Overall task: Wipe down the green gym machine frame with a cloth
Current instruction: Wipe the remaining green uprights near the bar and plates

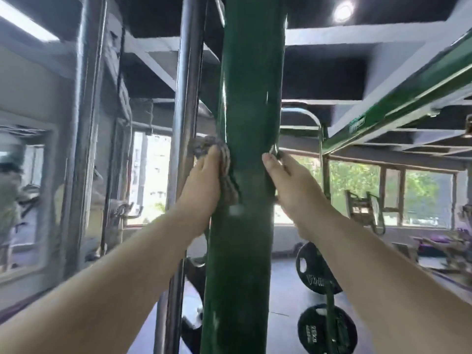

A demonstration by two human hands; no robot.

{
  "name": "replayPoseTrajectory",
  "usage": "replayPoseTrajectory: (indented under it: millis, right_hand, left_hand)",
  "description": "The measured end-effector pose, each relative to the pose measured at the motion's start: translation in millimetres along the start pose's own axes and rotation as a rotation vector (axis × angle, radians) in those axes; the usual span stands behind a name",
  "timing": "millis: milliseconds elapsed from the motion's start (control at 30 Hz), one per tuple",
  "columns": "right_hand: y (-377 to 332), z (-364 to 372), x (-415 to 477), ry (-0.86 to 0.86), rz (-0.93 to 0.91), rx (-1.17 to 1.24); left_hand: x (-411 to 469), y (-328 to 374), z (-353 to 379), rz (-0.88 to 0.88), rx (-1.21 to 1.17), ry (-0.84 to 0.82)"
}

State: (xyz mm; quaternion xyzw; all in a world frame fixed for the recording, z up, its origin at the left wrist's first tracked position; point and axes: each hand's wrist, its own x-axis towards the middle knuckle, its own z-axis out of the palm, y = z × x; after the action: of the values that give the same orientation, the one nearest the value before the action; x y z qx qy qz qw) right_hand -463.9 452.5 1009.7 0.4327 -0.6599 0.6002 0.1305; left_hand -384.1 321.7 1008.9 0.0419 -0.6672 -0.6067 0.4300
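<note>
Wiping mid-height on the green upright post (pixel 245 175), 2 hands raised to it, 1 on each side.

Left hand (pixel 201 180): pressing a bunched grey cloth (pixel 224 169) against the post's left edge. Cloth pinned between palm and paint, part spilling above the fingertips, part hanging below along the edge. Fingers mostly behind the cloth; closed round it or lying flat on it, cannot tell.

Right hand (pixel 288 180): on the post's right edge, at about the same height as the left. Thumb lying up along the edge, other fingers out of sight behind the post, apparently wrapped round the back. No cloth visible in it. Probably a steadying hold.

Doing this step well, as judged:
- Firm, even pressure through the palm, cloth spread wider to cover more face per pass.
- Long vertical strokes, overlapping, working round from the left edge to the front face.
- Pale smudge (pixel 236 209) on the front face just below the cloth's lower end, a likely next target.
- Care near the chrome guide rod (pixel 185 118) just beside the left edge; narrow gap, knuckles close.
- Small metal hook or ring (pixel 275 150) at the right edge near the thumb tip, a possible snag for cloth.

Elsewhere: slanted green beam (pixel 398 103) toward the upper right, not yet touched; black weight plates (pixel 314 272) low on the right, well apart from the hands.
</note>
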Motion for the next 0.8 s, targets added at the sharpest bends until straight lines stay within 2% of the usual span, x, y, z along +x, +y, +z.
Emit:
replayPoseTrajectory:
  millis: [100,267,367,467,567,633,700,800]
  right_hand:
    - [4,4,-4,-0.034,-0.029,0.042]
    - [12,1,-13,-0.086,-0.049,0.047]
    - [32,2,-25,-0.135,0.015,0.081]
    - [40,3,-38,-0.197,0.122,0.206]
    - [41,5,-46,-0.205,0.206,0.303]
    - [39,7,-49,-0.188,0.234,0.329]
    - [41,8,-52,-0.160,0.264,0.339]
    - [51,11,-57,-0.114,0.365,0.563]
  left_hand:
    - [9,21,1,0.051,0.059,0.068]
    - [36,59,22,0.287,0.146,0.198]
    - [5,21,23,0.285,0.161,0.203]
    - [-48,-48,16,0.194,0.237,0.215]
    - [-69,-71,5,0.209,0.266,0.176]
    - [-50,-51,2,0.340,0.303,0.102]
    - [-30,-26,7,0.519,0.441,0.053]
    - [-14,-17,4,0.733,0.691,0.027]
